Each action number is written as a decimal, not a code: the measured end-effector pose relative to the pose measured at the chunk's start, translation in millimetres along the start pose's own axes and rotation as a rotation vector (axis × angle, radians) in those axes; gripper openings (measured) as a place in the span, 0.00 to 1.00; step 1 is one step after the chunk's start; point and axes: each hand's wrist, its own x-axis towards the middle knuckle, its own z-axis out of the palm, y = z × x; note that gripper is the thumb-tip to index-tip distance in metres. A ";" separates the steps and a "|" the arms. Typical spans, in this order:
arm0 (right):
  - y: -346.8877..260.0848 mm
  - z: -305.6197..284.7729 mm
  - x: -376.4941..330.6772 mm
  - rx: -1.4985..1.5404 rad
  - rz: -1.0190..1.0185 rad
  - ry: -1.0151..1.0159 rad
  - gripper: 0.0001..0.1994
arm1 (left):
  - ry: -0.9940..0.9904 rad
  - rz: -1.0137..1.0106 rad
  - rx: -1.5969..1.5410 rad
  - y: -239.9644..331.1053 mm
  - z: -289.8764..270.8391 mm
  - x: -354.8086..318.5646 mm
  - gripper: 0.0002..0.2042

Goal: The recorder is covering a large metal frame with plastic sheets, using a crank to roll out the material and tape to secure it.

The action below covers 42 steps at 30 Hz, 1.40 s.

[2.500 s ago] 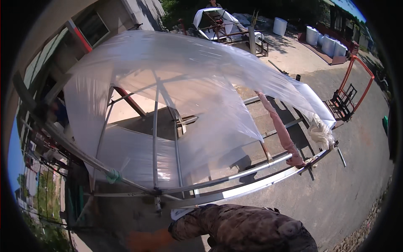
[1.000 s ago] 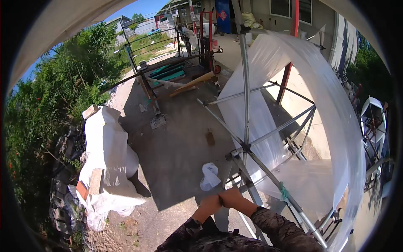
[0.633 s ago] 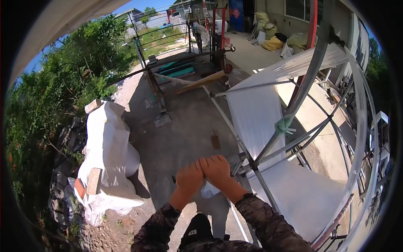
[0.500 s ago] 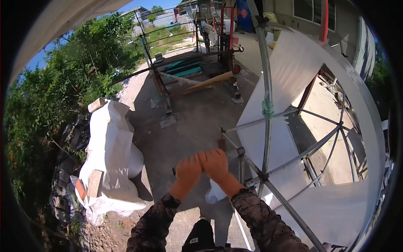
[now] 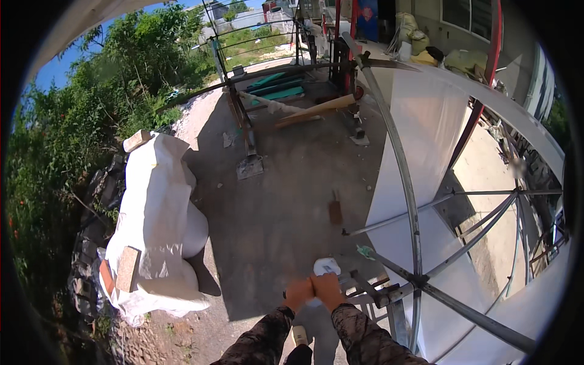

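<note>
My left hand (image 5: pixel 298 294) and my right hand (image 5: pixel 327 291) are closed side by side, thumbs' sides touching, low in the middle of the view. Motion blurs the left one. A small dark end shows at the outer side of the left fist; whatever the fists grip is otherwise hidden. Just beyond the right hand is a white object (image 5: pixel 326 266), too unclear to name. Farther off, a brown block-like thing (image 5: pixel 335 212) with a thin dark stub shows against the pavement. To the right of my hands stand the joined metal pipes (image 5: pixel 420 281) of a frame.
White sheets (image 5: pixel 420 121) hang and lie around the pipe frame on the right. At left, a white cover (image 5: pixel 155 207) drapes a bulky pile, weighted by a brick (image 5: pixel 128 267). Ahead stands a metal rack (image 5: pixel 243 125) with boards (image 5: pixel 319 109). Bushes (image 5: pixel 115 79) line the left side.
Both closed hands have moved lower and a little right, staying together. The view has shifted, so the pipe frame appears farther right and lower; more pavement shows.
</note>
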 end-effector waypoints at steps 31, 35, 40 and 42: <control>-36.1 -264.6 55.5 -0.029 -0.294 0.647 0.05 | 0.553 0.208 0.288 76.1 -285.1 -34.6 0.07; -10.6 -176.9 104.4 -0.007 -0.264 0.538 0.04 | 0.392 0.156 0.194 18.6 -213.4 33.1 0.07; 6.0 -50.7 70.1 -0.010 -0.160 0.212 0.04 | 0.186 0.011 -0.008 -8.3 -85.5 37.1 0.08; 3.8 -7.2 27.7 -0.034 -0.103 0.064 0.04 | 0.106 -0.002 -0.071 -5.2 -32.7 13.2 0.08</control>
